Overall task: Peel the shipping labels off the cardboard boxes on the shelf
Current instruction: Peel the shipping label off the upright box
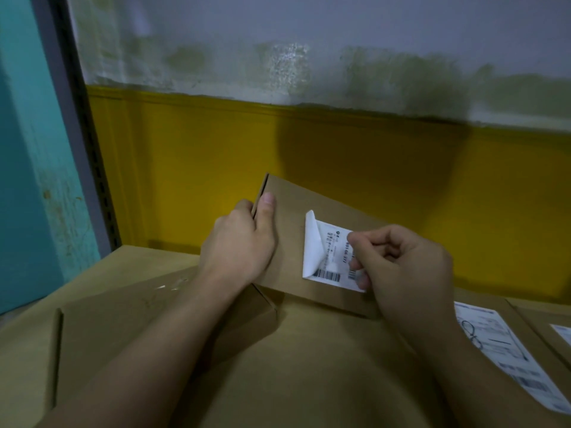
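A flat cardboard box (296,211) is propped up at a tilt on top of larger boxes. My left hand (241,242) grips its left edge, thumb on the front face. A white shipping label (330,254) is stuck to that face, its left strip curled up and folded over, showing the blank back. My right hand (401,270) has its fingers curled and pinches the label's right edge.
A large cardboard box (293,366) lies under my arms, with a smaller flat box (129,319) at the left. More boxes at the right carry a long white label (500,350) and another label (562,333). A yellow shelf back panel (200,165) and a perforated grey upright (92,149) stand behind.
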### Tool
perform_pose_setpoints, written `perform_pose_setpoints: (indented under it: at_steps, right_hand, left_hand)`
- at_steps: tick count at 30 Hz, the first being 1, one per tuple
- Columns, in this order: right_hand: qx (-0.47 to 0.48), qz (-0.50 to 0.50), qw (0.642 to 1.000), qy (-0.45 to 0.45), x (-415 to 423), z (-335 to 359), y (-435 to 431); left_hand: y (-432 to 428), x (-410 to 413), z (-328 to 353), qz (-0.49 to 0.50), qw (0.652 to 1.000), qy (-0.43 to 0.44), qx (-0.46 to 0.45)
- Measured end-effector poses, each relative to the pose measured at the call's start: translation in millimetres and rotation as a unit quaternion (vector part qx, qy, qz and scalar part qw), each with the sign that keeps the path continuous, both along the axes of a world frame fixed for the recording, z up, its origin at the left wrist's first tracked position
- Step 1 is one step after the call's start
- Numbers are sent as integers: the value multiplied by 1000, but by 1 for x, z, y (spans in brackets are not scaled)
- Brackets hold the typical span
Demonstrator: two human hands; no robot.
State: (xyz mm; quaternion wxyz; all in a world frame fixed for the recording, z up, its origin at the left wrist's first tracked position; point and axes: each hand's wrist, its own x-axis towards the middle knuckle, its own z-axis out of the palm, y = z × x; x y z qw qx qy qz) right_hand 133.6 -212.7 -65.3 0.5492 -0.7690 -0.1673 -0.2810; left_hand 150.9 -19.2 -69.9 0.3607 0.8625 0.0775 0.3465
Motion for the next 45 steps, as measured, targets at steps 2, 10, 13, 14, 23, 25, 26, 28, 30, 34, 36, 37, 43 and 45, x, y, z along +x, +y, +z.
perform_pose_setpoints:
  at_steps: [2,10,13,14,23,25,26,28,30,34,36,37,43,45]
  right_hand:
    - [3,-15,1000,-9,1,2,-2]
    - [-53,-143,986,-70,9,1,-9]
    - [-95,-128,986,-56,10,2,-10]
    - [-109,-110,987,-44,9,1,-9]
    - [-130,9,988,78,4,-5,3]
    - [-158,1,985,72,4,-5,2]
    - [-182,-4,981,68,4,-5,3]
    - [-231,-5,971,64,4,-5,3]
    - [-249,-4,967,51,5,-7,2]
    - [-223,-16,975,15,9,-12,1]
    - [-204,-8,979,19,10,-11,1]
    - [-194,-5,981,22,10,-11,0]
    - [-160,2,986,45,12,-9,0]
    - [-154,7,986,56,13,-8,0]
  left_hand:
    - [3,2,1,8,1000,-3,-21]
    - [4,2,3,2,992,-16,-124]
    - [0,-3,3,12,994,-40,-102]
    - [-4,-5,2,12,995,-52,-84]
    - [-34,-18,-9,-95,990,-102,-1]
    - [-34,-18,-9,-113,988,-108,4]
    - [-34,-18,-10,-119,987,-109,5]
    - [-34,-18,-10,-127,985,-113,10]
    - [-34,-20,-9,-131,984,-122,19]
    - [-30,-17,-7,-129,985,-115,8]
    - [-28,-15,-5,-119,988,-96,-8]
    - [-28,-15,-5,-113,990,-86,-16]
    - [-28,-8,-5,-81,995,-48,-31]
    - [-28,-5,-6,-73,996,-36,-38]
